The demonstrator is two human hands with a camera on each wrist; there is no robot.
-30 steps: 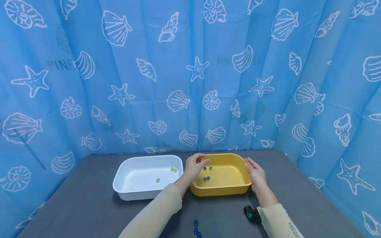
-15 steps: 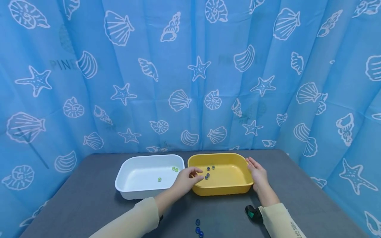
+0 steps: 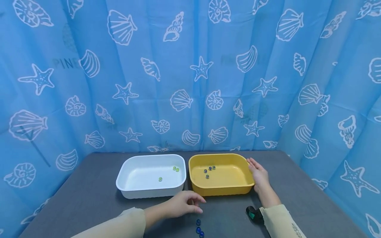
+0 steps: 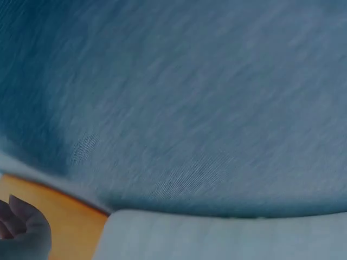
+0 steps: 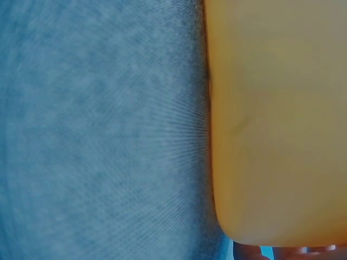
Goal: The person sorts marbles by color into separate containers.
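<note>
My left hand [image 3: 184, 204] hovers over the table in front of the two tubs, fingers loosely bent, nothing visible between them. Just below its fingertips in the head view lie dark blue marbles: one [image 3: 198, 222] nearest the hand, then another [image 3: 198, 229] beside a third [image 3: 201, 234]. Several dark marbles [image 3: 210, 168] are spread over the left part of the yellow tub's floor. Extended fingers of my right hand [image 3: 260, 176] rest against the right side of the yellow tub [image 3: 221, 191]; in the right wrist view some fingers [image 5: 287, 252] show past the tub's end.
A white tub [image 3: 143, 194] stands left of the yellow one, a narrow gap between them. Inside are green marbles, two at the right and one [image 3: 160, 179] nearer the front. A black strap-like item [image 3: 253, 214] sits by my right sleeve. A blue shell-patterned curtain [image 3: 190, 82] hangs behind.
My left hand has drawn back from over the yellow tub's left side, toward me and down to the table's front. Marbles inside that tub have shifted position. The right hand stays put.
</note>
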